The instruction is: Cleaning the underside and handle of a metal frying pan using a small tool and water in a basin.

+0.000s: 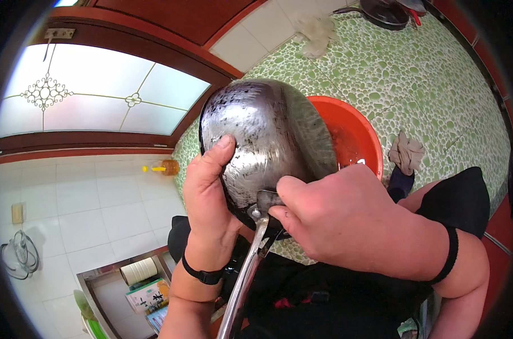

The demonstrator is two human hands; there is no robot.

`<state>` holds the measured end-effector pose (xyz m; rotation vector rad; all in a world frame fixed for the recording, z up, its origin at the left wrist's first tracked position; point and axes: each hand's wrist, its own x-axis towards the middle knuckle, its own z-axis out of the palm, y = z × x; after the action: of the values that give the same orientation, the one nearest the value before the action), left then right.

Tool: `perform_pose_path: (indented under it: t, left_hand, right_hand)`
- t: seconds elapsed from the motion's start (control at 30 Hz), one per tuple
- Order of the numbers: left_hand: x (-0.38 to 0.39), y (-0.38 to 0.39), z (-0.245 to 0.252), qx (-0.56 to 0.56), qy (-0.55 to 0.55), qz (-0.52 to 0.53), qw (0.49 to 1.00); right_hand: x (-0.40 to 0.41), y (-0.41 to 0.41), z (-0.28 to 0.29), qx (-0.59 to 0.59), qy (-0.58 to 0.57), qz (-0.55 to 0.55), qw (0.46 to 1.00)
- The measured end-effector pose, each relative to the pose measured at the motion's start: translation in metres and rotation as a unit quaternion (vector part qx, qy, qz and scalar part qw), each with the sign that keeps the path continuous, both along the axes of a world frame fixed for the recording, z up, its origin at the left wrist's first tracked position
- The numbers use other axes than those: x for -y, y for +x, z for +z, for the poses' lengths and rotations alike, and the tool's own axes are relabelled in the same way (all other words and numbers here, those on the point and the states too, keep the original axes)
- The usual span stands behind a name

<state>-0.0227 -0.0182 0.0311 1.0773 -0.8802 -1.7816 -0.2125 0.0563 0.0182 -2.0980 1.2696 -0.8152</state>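
Note:
A metal pot [265,127] with a long metal handle [243,279] is tilted before me, its dark-spotted outside facing up. My left hand [209,190] grips its left rim, thumb lying on the outer wall. My right hand [328,207] pinches a small flat metal piece [268,200] between thumb and fingers, against the pot's wall beside the handle's riveted joint. Exactly what kind of piece it is cannot be told, as the fingers cover most of it. Behind the pot, an orange-red plastic basin [373,142] stands on the pebble-patterned floor, partly hidden.
A crumpled cloth [405,152] lies right of the basin, near my foot. Dark pans [385,15] and a plastic bag [315,36] lie on the floor farther off. An oil bottle [169,168] stands by the tiled wall. A shelf [93,292] with boxes is at the lower left.

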Motion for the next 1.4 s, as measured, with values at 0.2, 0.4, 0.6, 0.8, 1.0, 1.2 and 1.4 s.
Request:
perform_pose_path:
  t: [0.2, 0.4, 0.6, 0.8, 1.0, 1.2, 1.4]
  left_hand:
    - [0.004, 0.004, -0.004, -0.067, 0.004, 0.001, 0.998]
    - [0.003, -0.002, 0.001, -0.012, -0.032, 0.031, 0.999]
    - [-0.006, -0.013, 0.005, 0.061, -0.065, 0.009, 0.996]
    - [-0.009, -0.013, 0.016, 0.09, -0.043, -0.016, 0.995]
    - [-0.009, -0.01, 0.017, 0.135, -0.038, -0.037, 0.989]
    - [-0.005, -0.005, 0.015, 0.106, -0.016, -0.009, 0.994]
    - [-0.008, -0.012, 0.023, 0.108, -0.011, -0.011, 0.994]
  right_hand:
    - [-0.008, 0.009, -0.005, 0.048, 0.072, -0.042, 0.995]
    - [-0.008, 0.012, -0.007, 0.059, 0.09, -0.06, 0.992]
    - [-0.006, 0.01, -0.007, 0.068, 0.057, -0.06, 0.994]
    - [0.01, -0.007, 0.003, -0.005, -0.025, 0.033, 0.999]
    - [0.011, -0.009, 0.001, -0.055, -0.051, 0.061, 0.995]
    - [0.011, -0.009, -0.005, -0.025, -0.026, 0.036, 0.999]
    - [0.011, -0.006, -0.007, 0.022, 0.0, 0.03, 0.999]
